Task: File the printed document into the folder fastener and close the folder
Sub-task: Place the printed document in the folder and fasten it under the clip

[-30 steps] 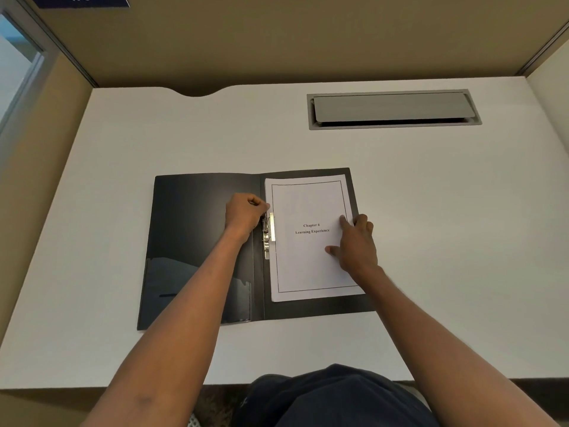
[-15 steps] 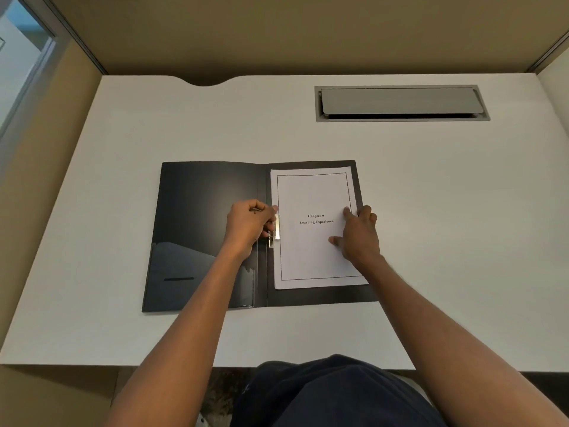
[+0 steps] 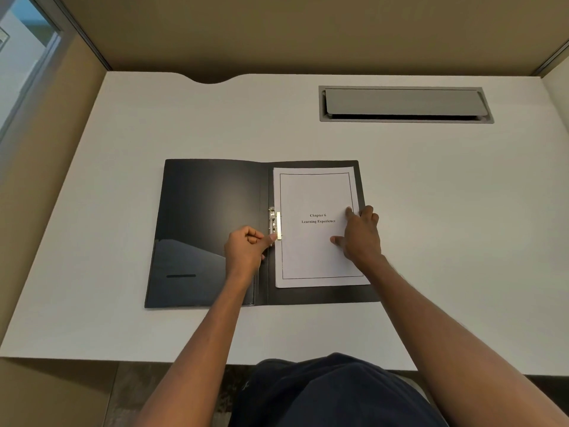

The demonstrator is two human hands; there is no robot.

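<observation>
A black folder (image 3: 209,211) lies open and flat on the white desk (image 3: 154,118). The printed document (image 3: 314,192), titled "Chapter 6 Learning Experience", rests on the folder's right half. A metal fastener clip (image 3: 275,223) sits at the spine, over the paper's left edge. My left hand (image 3: 246,251) is curled, its thumb and fingertip touching the clip's lower end. My right hand (image 3: 360,235) presses flat on the document's right side, fingers spread.
A grey cable hatch (image 3: 403,103) is set into the desk at the back right. Beige partition walls (image 3: 277,32) enclose the desk at back and sides. The folder's left cover has an inner pocket (image 3: 191,272).
My left hand has slid down along the fastener from its upper end to its lower end. My right hand has stayed on the paper. The view has shifted slightly.
</observation>
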